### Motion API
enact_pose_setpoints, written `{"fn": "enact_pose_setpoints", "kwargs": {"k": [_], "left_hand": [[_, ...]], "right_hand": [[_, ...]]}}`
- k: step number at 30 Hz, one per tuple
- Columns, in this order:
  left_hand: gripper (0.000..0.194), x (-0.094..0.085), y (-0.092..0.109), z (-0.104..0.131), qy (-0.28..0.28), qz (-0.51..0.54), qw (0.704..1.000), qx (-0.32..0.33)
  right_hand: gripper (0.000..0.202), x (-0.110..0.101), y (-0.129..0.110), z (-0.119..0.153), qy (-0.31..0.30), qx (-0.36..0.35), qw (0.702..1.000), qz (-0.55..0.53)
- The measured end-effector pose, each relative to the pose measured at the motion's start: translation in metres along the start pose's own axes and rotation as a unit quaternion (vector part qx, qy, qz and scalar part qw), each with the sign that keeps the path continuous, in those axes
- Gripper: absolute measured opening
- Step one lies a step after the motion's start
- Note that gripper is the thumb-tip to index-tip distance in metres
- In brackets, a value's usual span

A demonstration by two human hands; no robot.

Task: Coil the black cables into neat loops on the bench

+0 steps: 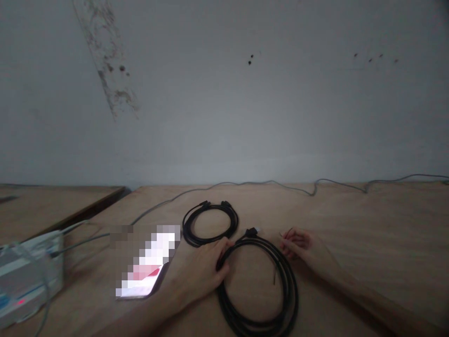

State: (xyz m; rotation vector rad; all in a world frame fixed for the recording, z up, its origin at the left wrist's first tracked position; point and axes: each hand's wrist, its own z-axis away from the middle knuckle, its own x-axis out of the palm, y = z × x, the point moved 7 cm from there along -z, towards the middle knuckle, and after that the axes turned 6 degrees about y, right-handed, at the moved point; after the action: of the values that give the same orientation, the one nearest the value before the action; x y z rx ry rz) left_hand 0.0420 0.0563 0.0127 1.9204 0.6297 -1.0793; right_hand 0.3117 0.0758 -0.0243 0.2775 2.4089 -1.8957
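My left hand [210, 264] is closed round the left side of a large coil of black cable [293, 290], thumb and fingers wrapped over the strands. A black plug with a pale metal end [251, 232] sits at the top of this coil. From the coil's right side a short thin strip [274, 275] sticks out inside the loop. To the right of the coil, my right hand [298, 243] has its fingers curled in a pinch, with a thin dark sliver near the fingertips that is too small to name. Behind my left hand lies a smaller coil of black cable [187, 232] with two plugs at its top.
A phone with a lit, partly blurred screen [147, 267] lies left of my left hand. At the far left stands a white box [31, 281] with cables and a red light. A thin grey cable [196, 189] runs along the wooden table [379, 243] near the wall.
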Motion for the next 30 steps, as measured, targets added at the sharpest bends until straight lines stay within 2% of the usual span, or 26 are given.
{"fn": "enact_pose_setpoints", "kwargs": {"k": [4, 7, 10, 13, 20, 26, 30], "left_hand": [[0.035, 0.000, 0.003, 0.000, -0.002, 0.008, 1.000, 0.001], [0.035, -0.002, 0.005, 0.000, -0.010, 0.000, 1.000, -0.013], [0.039, -0.003, 0.007, 0.000, -0.014, 0.000, 1.000, -0.012], [0.039, -0.002, 0.006, -0.001, -0.011, -0.002, 1.000, -0.011], [0.041, -0.002, 0.004, -0.001, -0.002, 0.010, 1.000, 0.000], [0.046, -0.005, 0.005, 0.000, 0.011, 0.006, 1.000, -0.005], [0.046, -0.004, 0.006, 0.000, 0.008, 0.016, 1.000, 0.002]], "right_hand": [[0.036, 0.003, -0.024, 0.012, -0.007, -0.087, 0.989, 0.115], [0.024, 0.006, -0.033, 0.025, -0.009, -0.168, 0.959, 0.227], [0.021, 0.013, -0.035, 0.034, -0.033, -0.238, 0.918, 0.317], [0.024, 0.018, -0.032, 0.036, -0.069, -0.259, 0.896, 0.353], [0.028, 0.008, -0.033, 0.020, -0.017, -0.164, 0.939, 0.302], [0.029, 0.007, -0.042, 0.014, -0.014, -0.111, 0.972, 0.207], [0.027, 0.010, -0.039, 0.014, -0.018, -0.094, 0.981, 0.166]]}}
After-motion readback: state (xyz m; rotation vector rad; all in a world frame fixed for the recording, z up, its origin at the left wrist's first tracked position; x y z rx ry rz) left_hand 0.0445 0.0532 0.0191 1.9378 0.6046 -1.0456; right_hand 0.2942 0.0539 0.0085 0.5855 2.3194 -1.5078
